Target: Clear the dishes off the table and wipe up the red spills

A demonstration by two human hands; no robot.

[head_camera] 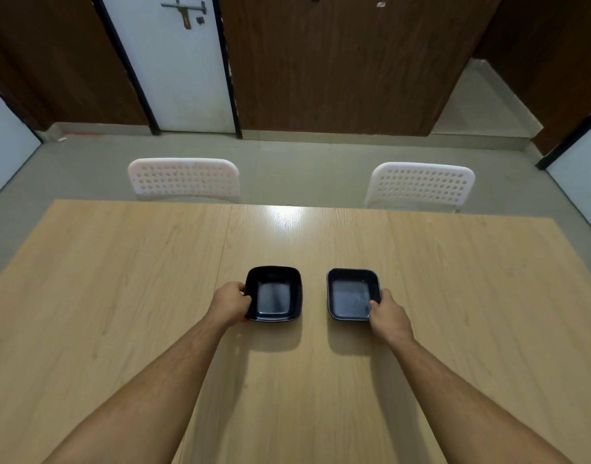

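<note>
Two black square bowls are side by side over the middle of the light wooden table [120, 296]. My left hand [230, 303] grips the left rim of the left bowl [275, 293], thumb over the edge. My right hand [389, 313] grips the near right corner of the right bowl [351, 294], thumb inside the rim. Both bowls look empty, and shadows fall on the table just below them. No red spill shows on the visible table top.
Two white perforated chairs stand at the table's far edge, one at the left [183, 179] and one at the right [421, 185]. Beyond them are a grey floor, brown wooden panels and a white door [177, 68].
</note>
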